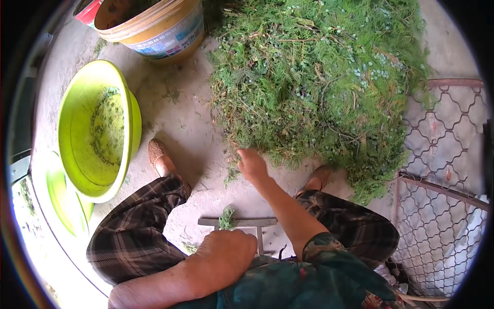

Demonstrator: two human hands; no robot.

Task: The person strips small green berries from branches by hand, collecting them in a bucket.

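My left hand (226, 248) is closed in a fist close to my lap, and a small green conifer sprig (226, 218) sticks out past its knuckles. My right hand (252, 166) is stretched forward at the near edge of a large heap of cut conifer branches (314, 87). Its fingers are curled and slightly blurred, so whatever they may hold cannot be made out. Pale bluish seed cones dot the heap, mostly at its upper right. A few loose green bits lie on the floor beneath the right hand.
To the left stands a tilted yellow-green basin (133, 126) with greenish residue inside, beside another green basin (60, 193). A large tan bucket (170, 36) and a red container (87, 14) stand behind. Metal lattice (437, 206) is at right. A small wooden frame (260, 222) lies between my legs.
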